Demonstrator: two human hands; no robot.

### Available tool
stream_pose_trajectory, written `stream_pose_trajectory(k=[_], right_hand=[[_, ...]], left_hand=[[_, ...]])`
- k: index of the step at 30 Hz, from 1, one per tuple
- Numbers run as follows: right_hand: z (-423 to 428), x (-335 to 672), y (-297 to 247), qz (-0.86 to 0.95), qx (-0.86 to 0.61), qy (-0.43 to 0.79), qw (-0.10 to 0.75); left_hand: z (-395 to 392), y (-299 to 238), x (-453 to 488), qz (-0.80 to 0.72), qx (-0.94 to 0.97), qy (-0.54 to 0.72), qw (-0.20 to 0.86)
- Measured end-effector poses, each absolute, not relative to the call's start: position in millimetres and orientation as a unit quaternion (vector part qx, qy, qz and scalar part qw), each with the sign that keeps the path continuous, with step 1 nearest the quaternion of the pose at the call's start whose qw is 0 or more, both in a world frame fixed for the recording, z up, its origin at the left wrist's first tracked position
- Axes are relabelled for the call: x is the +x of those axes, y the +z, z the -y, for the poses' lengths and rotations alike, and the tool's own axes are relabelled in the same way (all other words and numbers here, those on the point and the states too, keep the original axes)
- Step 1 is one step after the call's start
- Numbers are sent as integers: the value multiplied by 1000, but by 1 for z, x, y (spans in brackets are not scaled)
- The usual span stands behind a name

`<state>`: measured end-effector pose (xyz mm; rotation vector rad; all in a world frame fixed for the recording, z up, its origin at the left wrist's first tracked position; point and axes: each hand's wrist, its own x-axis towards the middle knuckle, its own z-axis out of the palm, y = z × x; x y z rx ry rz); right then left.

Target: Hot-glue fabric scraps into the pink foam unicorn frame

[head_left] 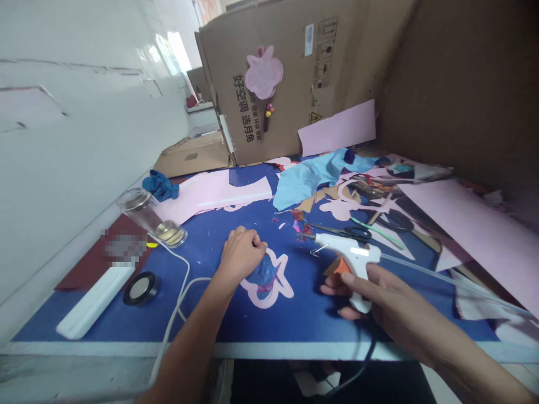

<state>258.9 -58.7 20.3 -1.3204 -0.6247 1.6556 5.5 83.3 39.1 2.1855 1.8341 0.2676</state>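
Nearest in the head view, two bare forearms [191, 348] reaching in over the blue desk [303, 325]. At the end of one, right grip [385, 294] clamped on a white glue gun [343, 245], fingers beside the orange trigger [342, 265]; whether squeezed, impossible to tell. Nozzle [310, 236] pointing leftward, apart from the work. Opposite, left grip [242, 253] curled at the upper left edge of a pink flower-like cutout [264, 303], fingers drawn in; cannot tell whether pinching anything. Lying flat on the desk between both grips, that same cutout: outline already trimmed, middle cut away, with a blue filmy piece [261, 273] across the opening. Judging from this, roughly midway: shaping done, joining of film to rim probably in hand and unfinished. No glue to be made out, nor which edges hold and which lie loose. Beyond, on the cardboard box [290, 73], a similar pink flower shape [264, 76] with a whole pale middle, seemingly further along. Over to the right, scissors [332, 229] lying unused near pink offcuts [337, 210], suggesting cutting mostly over.
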Motion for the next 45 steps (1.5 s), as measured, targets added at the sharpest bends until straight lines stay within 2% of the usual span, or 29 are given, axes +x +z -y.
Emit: stream_pose_trajectory(k=[16,25,29,36,45], right_hand=[[59,260,21,243,-528,672,459],[58,259,18,236,-523,675,464],[58,258,18,235,-524,674,465],[57,254,18,228,-525,670,473],[56,239,28,224,-499,672,499]], left_hand=[[-57,57,-7,-606,747,29,274],[-32,44,-9,-602,743,92,277],[-34,36,-10,-606,746,132,245],[-43,35,-6,-576,786,103,202],[-47,40,2,-568,795,66,203]])
